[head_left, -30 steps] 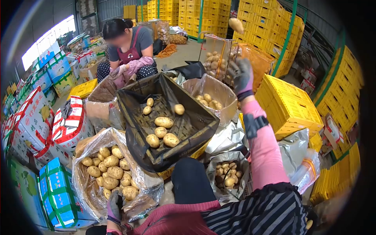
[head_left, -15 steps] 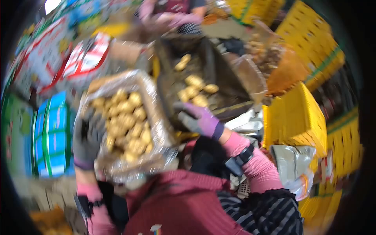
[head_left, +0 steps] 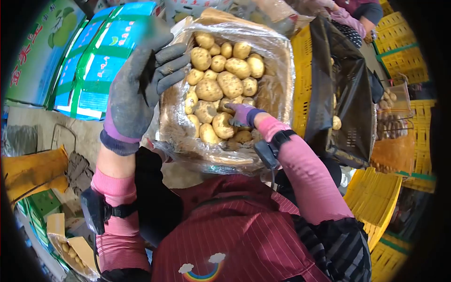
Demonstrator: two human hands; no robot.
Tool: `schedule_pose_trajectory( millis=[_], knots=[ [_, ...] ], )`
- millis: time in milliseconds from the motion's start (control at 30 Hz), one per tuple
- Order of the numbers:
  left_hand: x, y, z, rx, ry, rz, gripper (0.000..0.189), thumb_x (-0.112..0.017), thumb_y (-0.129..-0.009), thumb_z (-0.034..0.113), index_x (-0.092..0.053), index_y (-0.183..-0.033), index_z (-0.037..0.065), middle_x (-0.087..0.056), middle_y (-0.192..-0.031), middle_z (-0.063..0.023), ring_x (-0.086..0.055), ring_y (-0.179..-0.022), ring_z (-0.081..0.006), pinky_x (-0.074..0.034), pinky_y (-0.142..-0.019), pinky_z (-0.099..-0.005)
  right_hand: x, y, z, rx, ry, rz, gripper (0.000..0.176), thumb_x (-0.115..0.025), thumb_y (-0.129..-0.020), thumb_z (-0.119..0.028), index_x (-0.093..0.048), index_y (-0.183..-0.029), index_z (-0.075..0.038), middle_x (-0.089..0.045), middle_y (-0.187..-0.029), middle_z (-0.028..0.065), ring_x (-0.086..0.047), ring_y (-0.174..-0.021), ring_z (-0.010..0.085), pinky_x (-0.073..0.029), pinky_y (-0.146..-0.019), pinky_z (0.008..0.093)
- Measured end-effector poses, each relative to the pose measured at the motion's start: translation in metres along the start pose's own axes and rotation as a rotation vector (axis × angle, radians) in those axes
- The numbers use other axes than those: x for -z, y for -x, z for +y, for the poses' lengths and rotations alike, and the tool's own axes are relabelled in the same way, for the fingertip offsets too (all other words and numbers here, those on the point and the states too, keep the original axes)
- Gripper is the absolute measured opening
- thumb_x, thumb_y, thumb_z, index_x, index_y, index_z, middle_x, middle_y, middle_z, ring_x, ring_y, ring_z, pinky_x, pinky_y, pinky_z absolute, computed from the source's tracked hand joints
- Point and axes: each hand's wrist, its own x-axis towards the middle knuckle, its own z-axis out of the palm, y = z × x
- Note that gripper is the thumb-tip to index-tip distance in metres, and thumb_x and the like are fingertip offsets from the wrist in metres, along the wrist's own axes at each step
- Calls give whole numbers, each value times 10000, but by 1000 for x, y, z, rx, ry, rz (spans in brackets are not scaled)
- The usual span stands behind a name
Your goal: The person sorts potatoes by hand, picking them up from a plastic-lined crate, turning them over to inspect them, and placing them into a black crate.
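The potato [head_left: 221, 125] lies in the heap of potatoes [head_left: 221, 70] inside a cardboard box [head_left: 221, 16] lined with clear plastic film [head_left: 277, 70]. It sits toward the box's near edge, about midway between the left and right walls. It is a pale oval whose long axis runs roughly from the near edge toward the far edge, leaning a little to the right.

The right hand [head_left: 240, 115], in a purple and grey glove, rests on the heap just right of it. The fingers [head_left: 231, 109] are bent down and drawn together over the potatoes. Whether they clamp one cannot be told, since the tips are sunk among them.

The left hand [head_left: 138, 89], in a grey glove, is raised at the box's left edge. Its fingers [head_left: 171, 63] are stretched out and slightly apart, reaching over the film and holding nothing.

Each wrist carries a black strapped device [head_left: 94, 211] over a pink sleeve [head_left: 305, 178].

Left of the box stand blue and green cartons [head_left: 101, 66] with white printed panels, their lettering too small to read. A green carton [head_left: 40, 49] bears large red Chinese characters, too skewed to read surely.

Right of the box is a yellow crate lined with black film [head_left: 338, 75], holding a few potatoes. Beyond it another person's pink sleeve [head_left: 345, 18] shows.
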Motion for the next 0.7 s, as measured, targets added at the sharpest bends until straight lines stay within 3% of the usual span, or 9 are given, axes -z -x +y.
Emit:
schedule_pose_trajectory(
  millis=[67, 133, 267, 300, 467, 533, 600, 700],
  knots=[
    [2, 7, 2, 4, -180, 74, 580, -414, -1073, 416, -445, -1441, -31, -598, -1348, -183, -607, -1226, -266, -491, -1036, -361, -27, -41, 8, 150, -9, -7, 855, -769, -805, -388, -392, -1538, -159, -581, -1394, 221, -575, -1270, 385, -477, -1043, 428],
    [4, 11, 7, -4, -224, 95, 602, -403, -1074, 435, -434, -1449, -34, -607, -1334, -172, -614, -1213, -249, -500, -1015, -344, -38, -49, -17, 36, 223, -64, 933, -814, -757, -433, -384, -1539, -161, -573, -1409, 208, -562, -1281, 396, -481, -1037, 437],
    [4, 17, 11, -22, -301, 107, 640, -410, -1066, 462, -421, -1462, -42, -602, -1333, -173, -610, -1216, -254, -475, -1035, -353, -23, -55, -36, 28, 369, -64, 908, -851, -695, -505, -501, -1434, -108, -611, -1322, 224, -587, -1232, 397, -494, -1008, 469],
    [4, 19, 10, -42, -323, 87, 648, -405, -1065, 467, -421, -1461, -45, -598, -1338, -178, -605, -1222, -262, -466, -1040, -361, -22, -52, -39, 51, 403, -80, 866, -872, -670, -514, -553, -1349, -80, -623, -1275, 232, -600, -1206, 394, -507, -991, 459],
    [-3, 21, 8, -33, -392, 91, 662, -396, -1062, 478, -423, -1460, -50, -588, -1349, -189, -595, -1235, -279, -448, -1045, -379, -51, -57, -25, 90, 356, -4, 911, -906, -616, -465, -548, -1350, -62, -638, -1279, 200, -627, -1184, 390, -527, -968, 459],
    [-2, 22, 2, -51, -310, 71, 514, -463, -1073, 325, -473, -1420, -53, -630, -1300, -185, -645, -1153, -239, -505, -998, -342, -36, -47, -33, 79, 264, -145, 954, -922, -606, -434, -510, -1368, -34, -649, -1265, 209, -621, -1174, 429, -524, -964, 469],
    [-2, 21, -2, -47, -302, 71, 489, -506, -1058, 282, -481, -1421, -46, -642, -1280, -178, -642, -1150, -228, -506, -995, -339, -21, -22, -33, 97, 180, -68, 956, -910, -635, -470, -497, -1359, 0, -665, -1228, 222, -645, -1137, 396, -526, -949, 445],
    [-4, 22, -5, 27, -505, 40, 489, -561, -1021, 194, -464, -1448, -23, -633, -1285, -179, -622, -1166, -210, -501, -990, -317, 4, 13, -27, -35, -498, 186, 900, -864, -726, -537, -505, -1358, -7, -677, -1127, 153, -651, -1042, 224, -532, -899, 354]
  ],
)
